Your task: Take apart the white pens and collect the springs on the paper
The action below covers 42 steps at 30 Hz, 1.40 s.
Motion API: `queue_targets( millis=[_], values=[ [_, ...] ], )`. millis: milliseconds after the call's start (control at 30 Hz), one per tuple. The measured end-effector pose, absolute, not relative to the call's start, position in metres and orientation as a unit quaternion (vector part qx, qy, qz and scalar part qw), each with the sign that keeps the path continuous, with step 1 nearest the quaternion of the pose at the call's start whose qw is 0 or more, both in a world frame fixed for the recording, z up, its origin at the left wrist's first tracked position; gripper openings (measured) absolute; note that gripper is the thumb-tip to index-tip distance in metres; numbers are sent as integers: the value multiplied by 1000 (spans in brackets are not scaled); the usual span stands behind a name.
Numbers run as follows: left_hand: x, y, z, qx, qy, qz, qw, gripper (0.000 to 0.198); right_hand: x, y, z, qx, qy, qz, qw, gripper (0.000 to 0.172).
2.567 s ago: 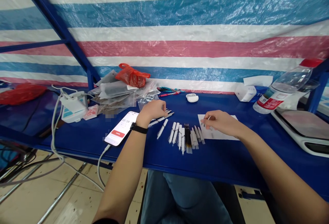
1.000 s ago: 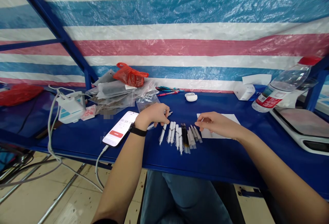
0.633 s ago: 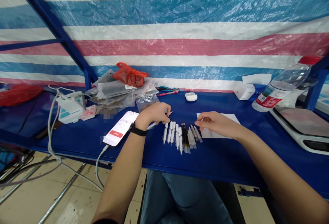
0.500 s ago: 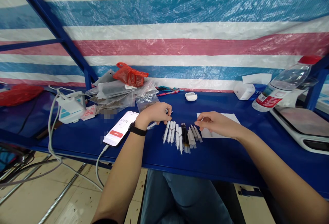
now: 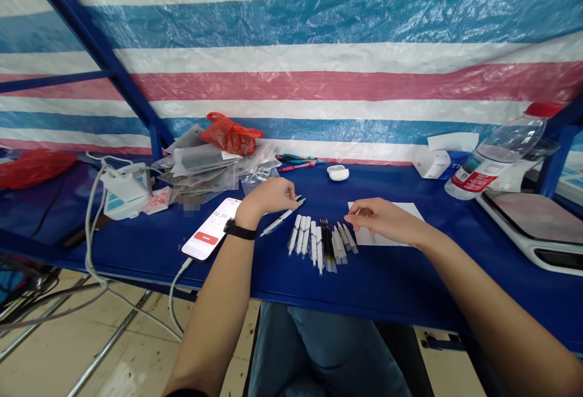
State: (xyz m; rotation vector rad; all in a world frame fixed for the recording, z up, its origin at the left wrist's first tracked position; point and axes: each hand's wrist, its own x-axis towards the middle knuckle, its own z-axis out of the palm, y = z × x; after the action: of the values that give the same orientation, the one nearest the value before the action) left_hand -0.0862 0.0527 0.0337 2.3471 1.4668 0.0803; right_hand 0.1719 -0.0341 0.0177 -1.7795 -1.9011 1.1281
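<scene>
My left hand [image 5: 272, 195] is closed at the upper end of a white pen [image 5: 283, 217] that lies slanted on the blue table; whatever its fingertips pinch is hidden. A second pen tip shows beside its fingers. My right hand [image 5: 376, 215] hovers over a white sheet of paper [image 5: 411, 209], its fingers loosely bent and apart, with nothing visible in them. Between the hands lie wrapped white pen parts [image 5: 301, 236], black refills [image 5: 327, 240] and short grey-white pieces [image 5: 339, 246], side by side in a row.
A phone [image 5: 212, 229] with a cable lies left of my left wrist. Behind are plastic bags [image 5: 204, 163], a red bag [image 5: 232, 135], colored pens [image 5: 298, 163] and a white case [image 5: 337, 172]. At right stand a bottle [image 5: 487, 163] and a scale [image 5: 542, 221].
My left hand has moved left, away from the row of pen parts, and the slanted white pen beside it shows more fully. My right hand has hardly moved.
</scene>
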Motion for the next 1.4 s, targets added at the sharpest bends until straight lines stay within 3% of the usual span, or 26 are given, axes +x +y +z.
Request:
queue_targets(
  millis=[367,533,833,1033,1200,1400],
  values=[
    [-71,49,26,849,507,13,146,3,172,-33,18,-625,-664,376,164,38],
    [-64,45,29,880,455,73,114,11,166,-33,16,-615,-672,348,221,41],
    [-44,25,29,911,398,72,87,5,138,-30,-9,-579,-654,320,366,47],
    [-34,18,31,924,375,63,32,9,140,-29,-12,-566,-661,312,382,45],
    [-36,20,27,922,364,128,14,11,139,-30,-9,-588,-662,280,371,57],
    [-38,24,21,909,320,249,-95,11,140,-31,-3,-597,-634,214,443,70]
  ],
)
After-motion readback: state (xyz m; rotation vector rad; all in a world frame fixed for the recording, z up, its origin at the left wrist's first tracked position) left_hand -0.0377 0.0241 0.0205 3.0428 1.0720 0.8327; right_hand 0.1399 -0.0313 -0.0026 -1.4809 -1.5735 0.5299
